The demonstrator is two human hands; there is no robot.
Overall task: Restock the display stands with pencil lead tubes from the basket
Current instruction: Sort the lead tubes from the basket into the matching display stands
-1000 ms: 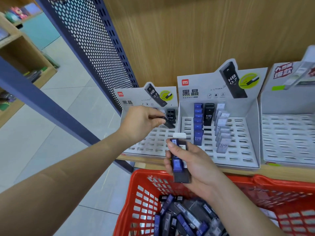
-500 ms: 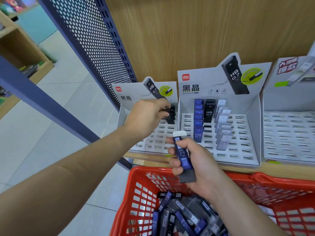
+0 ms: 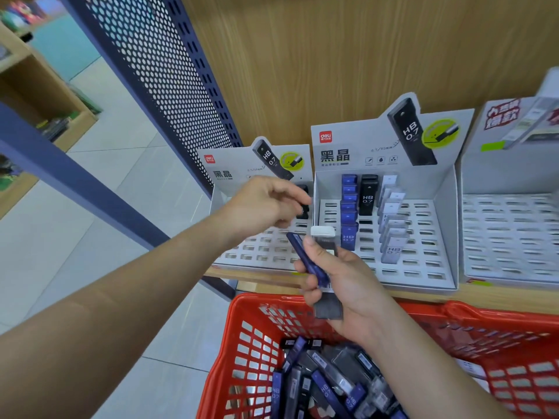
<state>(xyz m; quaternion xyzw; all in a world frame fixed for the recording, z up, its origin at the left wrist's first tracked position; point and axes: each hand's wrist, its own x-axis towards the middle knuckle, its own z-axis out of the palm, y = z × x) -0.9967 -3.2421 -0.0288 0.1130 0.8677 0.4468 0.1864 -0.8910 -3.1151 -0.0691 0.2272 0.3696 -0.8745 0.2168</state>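
My left hand hovers over the left display stand, its loosely curled fingers holding nothing, right beside the black tubes standing in that stand's back right corner. In front of the stands, my right hand grips a small bunch of pencil lead tubes: a blue one and a grey one with a white cap. The middle stand holds a blue row, a black tube and a pale grey row. Below, the red basket contains several more tubes.
A third stand on the right shows only bare slots. All stands sit on a wooden shelf against a wooden back wall. A blue perforated panel rises at the left, with tiled floor beyond it.
My left hand carried a black tube to the back of the left stand, let it go and drew back a little. The right hand tilted its tubes slightly.
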